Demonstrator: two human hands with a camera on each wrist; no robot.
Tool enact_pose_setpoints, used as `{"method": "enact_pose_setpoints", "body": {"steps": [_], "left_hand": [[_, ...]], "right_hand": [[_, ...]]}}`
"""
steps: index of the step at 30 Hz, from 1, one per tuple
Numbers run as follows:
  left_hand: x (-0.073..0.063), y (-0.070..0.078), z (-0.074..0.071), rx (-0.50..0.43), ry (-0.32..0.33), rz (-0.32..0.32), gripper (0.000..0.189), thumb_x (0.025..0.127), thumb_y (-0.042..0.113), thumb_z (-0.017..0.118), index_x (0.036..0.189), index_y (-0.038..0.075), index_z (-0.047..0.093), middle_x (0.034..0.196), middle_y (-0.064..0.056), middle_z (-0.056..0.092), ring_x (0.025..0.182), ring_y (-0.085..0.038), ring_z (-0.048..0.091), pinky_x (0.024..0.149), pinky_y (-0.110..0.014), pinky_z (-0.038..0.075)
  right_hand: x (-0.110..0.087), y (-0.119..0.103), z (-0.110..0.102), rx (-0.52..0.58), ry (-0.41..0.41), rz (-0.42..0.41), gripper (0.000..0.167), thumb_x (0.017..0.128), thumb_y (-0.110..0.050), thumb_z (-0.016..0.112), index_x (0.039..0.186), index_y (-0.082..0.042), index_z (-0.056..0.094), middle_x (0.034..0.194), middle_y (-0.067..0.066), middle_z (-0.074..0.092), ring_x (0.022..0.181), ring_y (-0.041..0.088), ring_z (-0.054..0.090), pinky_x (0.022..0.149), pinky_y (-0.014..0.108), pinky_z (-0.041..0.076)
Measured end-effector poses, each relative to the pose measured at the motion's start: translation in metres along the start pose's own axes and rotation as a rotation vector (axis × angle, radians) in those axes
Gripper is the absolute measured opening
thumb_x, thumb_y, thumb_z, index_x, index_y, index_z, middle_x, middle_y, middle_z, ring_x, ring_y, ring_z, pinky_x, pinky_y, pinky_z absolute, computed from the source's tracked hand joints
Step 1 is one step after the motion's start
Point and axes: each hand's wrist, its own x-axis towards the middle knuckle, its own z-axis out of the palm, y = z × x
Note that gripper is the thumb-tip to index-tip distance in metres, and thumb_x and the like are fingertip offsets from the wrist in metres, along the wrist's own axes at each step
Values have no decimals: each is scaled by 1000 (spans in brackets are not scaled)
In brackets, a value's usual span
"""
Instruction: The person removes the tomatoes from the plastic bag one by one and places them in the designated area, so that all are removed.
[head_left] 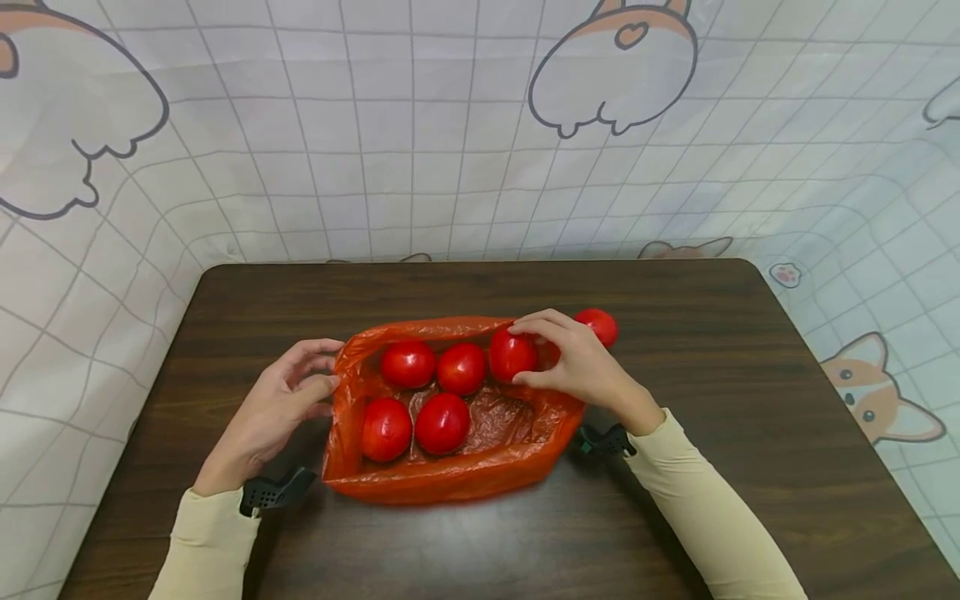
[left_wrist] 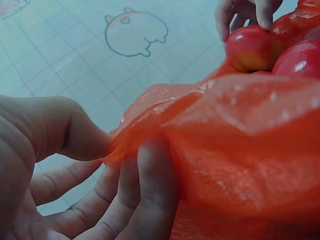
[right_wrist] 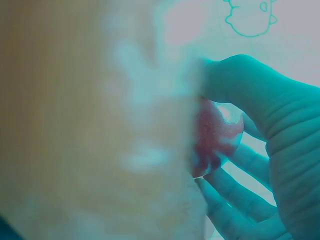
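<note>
I see the orange bag (head_left: 465,483) lying lengthwise left-right, mouth up (left grip (head_left: 272,410) pinching its rim), right grip (head_left: 576,357) holding a red fruit (head_left: 510,357).

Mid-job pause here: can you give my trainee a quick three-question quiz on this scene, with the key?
1. What does the left grip pinch?
A) a red apple
B) the edge of the orange plastic bag
C) nothing
2. True or false: every red apple in the head view is inside the bag.
3. In the head view, how many apples lie to the left of the held apple in the right grip?

Key:
1. B.
2. False: the outside apple sits past the bag, partly hidden by the right grip.
3. Four.
</note>
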Motion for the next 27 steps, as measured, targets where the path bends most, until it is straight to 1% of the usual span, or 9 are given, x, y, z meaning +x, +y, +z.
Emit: {"method": "enact_pose_setpoints", "body": {"steps": [5, 12, 15, 19, 23, 27], "left_hand": [[3, 0, -1, 7, -4, 14, 48, 104, 20, 59, 149, 14, 42, 128, -6, 59, 105, -12, 72, 87, -35, 65], [6, -2, -5, 40, 2, 20, 49, 104, 24, 61, 149, 14, 43, 133, -11, 58, 106, -10, 72, 88, -36, 65], [6, -2, -5, 55, 2, 22, 50, 105, 25, 60, 150, 14, 43, 135, -12, 58, 107, -9, 71, 89, -37, 65], [6, -4, -5, 65, 1, 21, 49, 105, 25, 60, 150, 14, 43, 134, -9, 58, 108, -8, 71, 89, -35, 64], [6, -4, -4, 68, 5, 14, 50, 105, 26, 60, 150, 15, 42, 132, -5, 59, 107, -7, 70, 89, -35, 65], [8, -4, -4, 56, 1, 20, 51, 105, 25, 60, 151, 14, 41, 130, -2, 60, 107, -7, 70, 88, -34, 65]], "right_hand": [[-1, -2, -6, 19, 37, -2, 59, 77, -24, 92, 130, -17, 68, 134, 4, 65, 115, 24, 68, 93, 46, 63], [-2, -1, -13, 9, 73, 4, 59, 77, -26, 92, 131, -21, 68, 133, 1, 66, 116, 21, 66, 92, 41, 64], [-3, 0, -17, 25, 89, 8, 59, 77, -25, 93, 130, -22, 68, 132, 1, 66, 114, 20, 67, 92, 42, 64], [-5, 2, -24, 48, 107, 12, 59, 76, -23, 93, 130, -20, 68, 133, 3, 66, 110, 21, 68, 91, 46, 64], [-7, 4, -31, 59, 121, 26, 60, 76, -21, 93, 131, -19, 67, 133, 3, 65, 110, 23, 69, 92, 49, 63], [-10, 5, -41, 49, 145, 58, 59, 77, -23, 93, 130, -21, 67, 132, 1, 65, 112, 23, 68, 92, 50, 63]]}}
